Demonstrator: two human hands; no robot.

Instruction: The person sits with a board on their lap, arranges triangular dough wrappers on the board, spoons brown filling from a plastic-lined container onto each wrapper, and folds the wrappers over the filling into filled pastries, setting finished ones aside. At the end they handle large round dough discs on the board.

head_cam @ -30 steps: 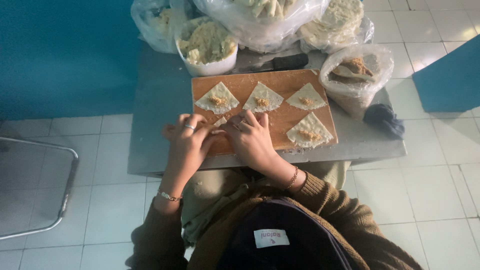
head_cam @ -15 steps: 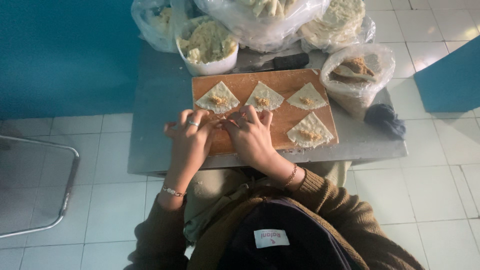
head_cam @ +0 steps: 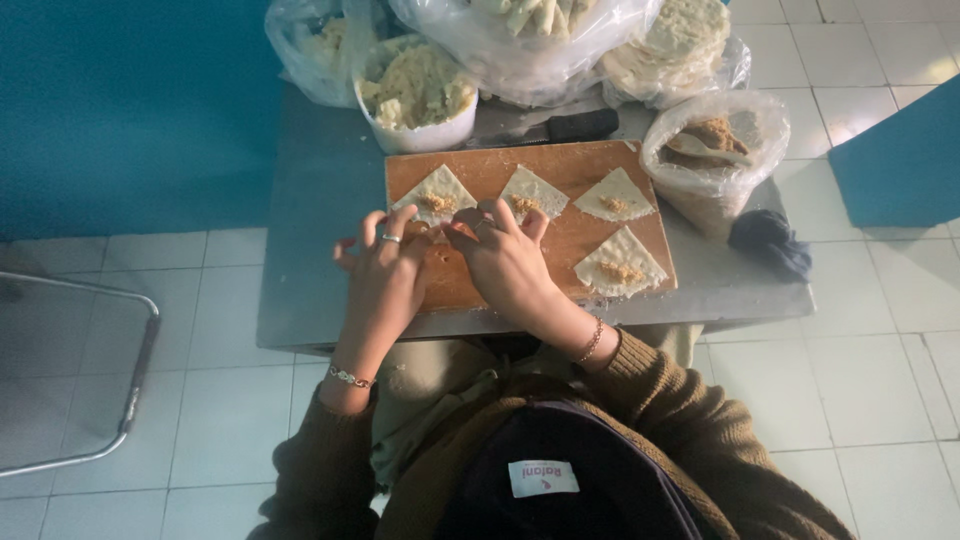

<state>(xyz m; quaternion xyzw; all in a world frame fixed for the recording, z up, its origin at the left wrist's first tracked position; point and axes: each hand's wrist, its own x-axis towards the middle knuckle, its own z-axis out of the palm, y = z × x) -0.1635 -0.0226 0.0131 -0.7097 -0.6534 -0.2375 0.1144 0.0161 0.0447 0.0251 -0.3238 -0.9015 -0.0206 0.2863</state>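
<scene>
Wooden cutting board (head_cam: 560, 250) anchors the head view, lying on our grey worktop (head_cam: 310, 260). Our left hand (head_cam: 385, 270) and right hand (head_cam: 505, 260) meet over the board's near left part, fingertips pinching a small piece of dough (head_cam: 447, 232) between them. Four filled dough triangles (head_cam: 436, 192) lie across the board. Beyond the board's far edge stand a white bowl of filling (head_cam: 415, 95) and plastic bags (head_cam: 560, 40); a dark cloth (head_cam: 768, 240) lies to its right.
</scene>
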